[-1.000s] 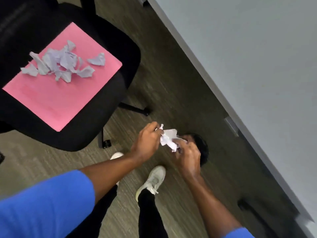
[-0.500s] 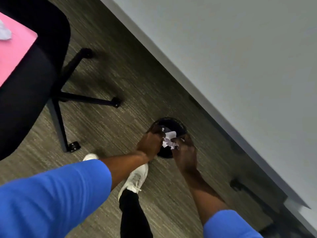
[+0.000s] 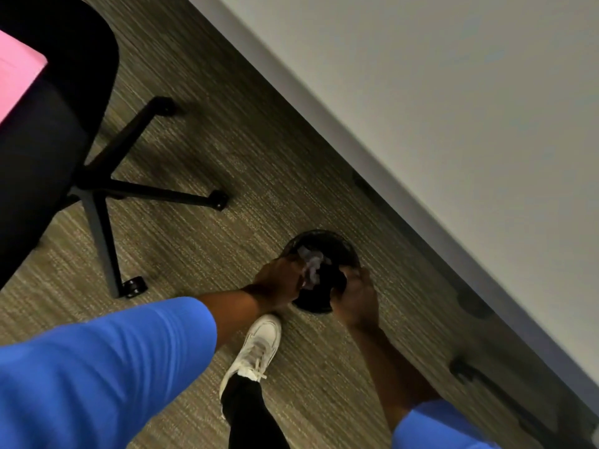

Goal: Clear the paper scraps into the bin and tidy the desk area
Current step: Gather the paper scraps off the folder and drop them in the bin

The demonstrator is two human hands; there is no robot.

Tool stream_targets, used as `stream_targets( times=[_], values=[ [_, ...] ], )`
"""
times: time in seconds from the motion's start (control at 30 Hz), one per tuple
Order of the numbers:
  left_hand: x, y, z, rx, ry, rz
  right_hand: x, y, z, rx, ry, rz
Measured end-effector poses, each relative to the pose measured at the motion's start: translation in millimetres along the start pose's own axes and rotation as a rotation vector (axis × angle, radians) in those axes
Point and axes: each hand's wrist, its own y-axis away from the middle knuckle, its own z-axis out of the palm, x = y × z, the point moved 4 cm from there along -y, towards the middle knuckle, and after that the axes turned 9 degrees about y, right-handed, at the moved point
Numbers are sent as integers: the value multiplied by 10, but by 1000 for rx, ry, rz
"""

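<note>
Desk [image 3: 453,92] right, chair [image 3: 48,140] left.

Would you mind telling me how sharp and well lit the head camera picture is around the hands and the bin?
Head view: motion blur smears the paper scraps and both hands, left hand and right hand; the bin reads as a dark, detail-free shape under dim light; the chair casts soft shadows on the floor; wide-angle tilt slants the pale desk.

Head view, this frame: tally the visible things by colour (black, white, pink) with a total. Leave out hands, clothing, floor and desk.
Black: 2, the office chair and the round bin.
White: 2, the wad of paper scraps over the bin, and one shoe.
Pink: 1, the sheet on the chair seat.
Total: 5.
</note>
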Motion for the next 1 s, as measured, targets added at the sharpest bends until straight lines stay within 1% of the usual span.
stream_targets(
  times=[0.1,0.2,0.3,0.37,0.47,0.6,0.67,0.7,0.8,0.9,1.0],
  values=[
    [-19,149,-87,-52,-75,-19,-30,111,-19,-42,108,-10],
    [-59,320,-169,-121,-155,-65,-162,276,-68,-38,127,-69],
    [-57,522,-319,-114,-165,-98,-374,426,-145,-39,121,-78],
    [-45,676,-443,-93,-152,-84,-573,508,-226,-27,107,-81],
    [-56,932,-716,-34,-122,-98,-954,584,-358,-23,115,-129],
    [-116,1285,-1159,48,-82,-168,-1501,641,-574,-196,63,-144],
    [-161,1423,-1378,98,-55,-161,-1738,650,-647,-300,44,-151],
    [-193,1514,-1508,136,-41,-158,-1874,647,-688,-321,57,-155],
    [-301,1762,-1907,253,7,-152,-2332,649,-830,-313,39,-171],
    [-463,1983,-2329,384,22,-171,-2855,631,-973,-177,106,-328],
    [-657,2235,-2772,552,23,-212,-3387,619,-1023,-139,125,-445]
  ],
)
